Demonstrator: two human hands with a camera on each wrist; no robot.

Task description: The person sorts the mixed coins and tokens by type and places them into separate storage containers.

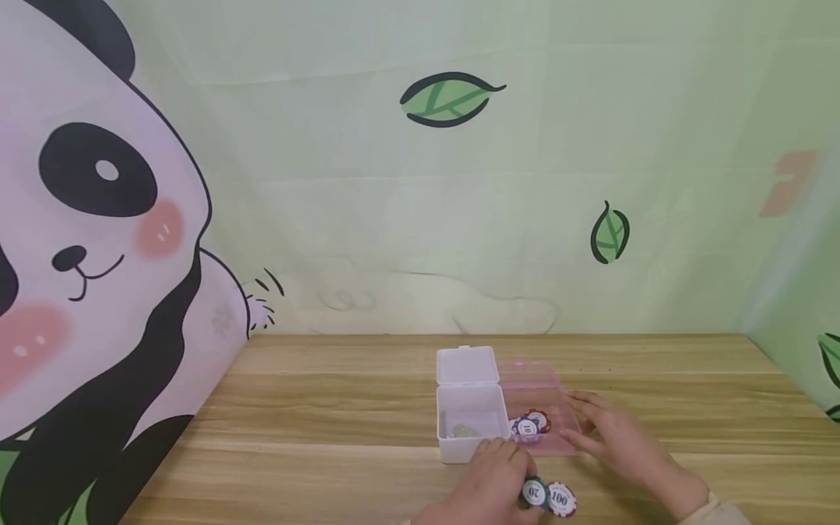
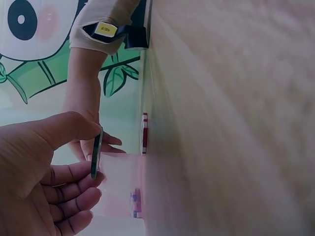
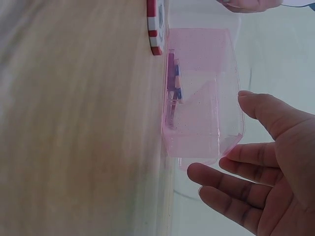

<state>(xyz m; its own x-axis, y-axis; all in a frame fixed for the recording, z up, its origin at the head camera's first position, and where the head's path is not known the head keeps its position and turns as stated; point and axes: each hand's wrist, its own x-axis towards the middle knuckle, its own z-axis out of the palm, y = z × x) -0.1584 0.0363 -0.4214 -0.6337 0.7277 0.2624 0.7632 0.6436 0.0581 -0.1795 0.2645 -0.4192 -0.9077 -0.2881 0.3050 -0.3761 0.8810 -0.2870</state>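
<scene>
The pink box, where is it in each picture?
Head: pink box mid-table, right of the white box.
Left wrist: lower middle, against the table edge.
Right wrist: centre, by the right hand.
Shared landmark: red-and-white chip.

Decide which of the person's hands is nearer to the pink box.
Right. The right hand has its fingers at the pink box; the left hand is in front, pinching a green chip.

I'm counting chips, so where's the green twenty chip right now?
In the head view the green chip is pinched in the left hand, beside the red chip, near the pink box.
</scene>
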